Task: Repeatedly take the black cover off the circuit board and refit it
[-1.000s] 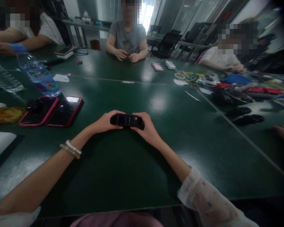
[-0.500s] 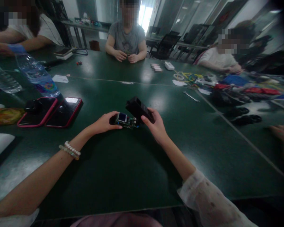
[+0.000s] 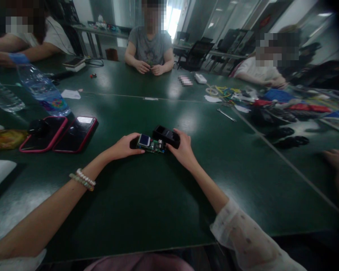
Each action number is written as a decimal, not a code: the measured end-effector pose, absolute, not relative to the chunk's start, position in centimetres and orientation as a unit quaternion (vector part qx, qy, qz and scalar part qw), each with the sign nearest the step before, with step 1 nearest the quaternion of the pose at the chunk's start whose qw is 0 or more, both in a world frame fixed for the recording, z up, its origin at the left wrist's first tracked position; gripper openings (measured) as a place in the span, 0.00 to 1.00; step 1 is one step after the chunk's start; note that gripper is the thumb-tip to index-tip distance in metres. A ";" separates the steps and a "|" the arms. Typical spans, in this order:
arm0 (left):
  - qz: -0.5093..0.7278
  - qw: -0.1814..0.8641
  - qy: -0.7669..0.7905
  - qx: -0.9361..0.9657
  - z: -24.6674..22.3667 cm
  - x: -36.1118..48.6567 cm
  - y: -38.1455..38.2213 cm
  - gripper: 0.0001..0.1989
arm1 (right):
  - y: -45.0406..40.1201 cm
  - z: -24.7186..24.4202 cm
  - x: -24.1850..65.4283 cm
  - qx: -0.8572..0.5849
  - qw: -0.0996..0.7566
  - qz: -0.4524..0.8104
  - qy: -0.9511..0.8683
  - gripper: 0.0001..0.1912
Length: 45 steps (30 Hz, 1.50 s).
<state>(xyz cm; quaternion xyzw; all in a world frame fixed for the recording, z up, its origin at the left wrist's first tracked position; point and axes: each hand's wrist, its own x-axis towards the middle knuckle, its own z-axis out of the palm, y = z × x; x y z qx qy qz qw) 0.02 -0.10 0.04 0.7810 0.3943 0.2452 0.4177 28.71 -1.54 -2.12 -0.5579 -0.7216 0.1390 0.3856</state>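
Note:
A green circuit board (image 3: pixel 155 146) with a small screen (image 3: pixel 144 140) is at the middle of the view. My left hand (image 3: pixel 127 146) grips its left end, thumb in front and fingers behind, with something black between them. Just behind the board's right end is a black plastic case (image 3: pixel 166 135) with an opening in its left part. My right hand (image 3: pixel 183 148) holds the right end of this case, its thumb near the board's right edge. Whether case and board touch, I cannot tell.
Two phones (image 3: pixel 76 135) in red cases and a water bottle (image 3: pixel 43 90) are at the left. A wrench (image 3: pixel 226 115) lies to the right, before a pile of cables and bags (image 3: pixel 282 101). Three people sit around the green table (image 3: pixel 147 210); another hand (image 3: pixel 336 158) shows at the right edge.
My right hand has lowered and levelled the black case, which was raised and tilted over the board's right end. More of the board now shows. My left hand has barely moved.

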 end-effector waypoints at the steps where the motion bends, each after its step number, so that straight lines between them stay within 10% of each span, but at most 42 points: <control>1: 0.245 0.420 0.393 0.781 0.0 0.0 -0.1 0.25 | -1.5 -2.1 28.8 -0.554 0.382 0.138 -0.727 0.29; 10: 0.246 0.419 0.390 0.782 0.1 -0.1 -0.1 0.24 | -2.7 0.1 27.8 -0.478 0.470 0.256 -0.696 0.28; 28: 0.233 0.403 0.395 0.792 0.2 0.1 -0.2 0.40 | -3.7 0.1 26.3 -0.408 0.339 0.226 -0.817 0.27; 45: 0.222 0.377 0.416 0.797 -0.1 0.1 0.0 0.27 | -3.6 -0.1 26.1 -0.385 0.364 0.356 -0.770 0.25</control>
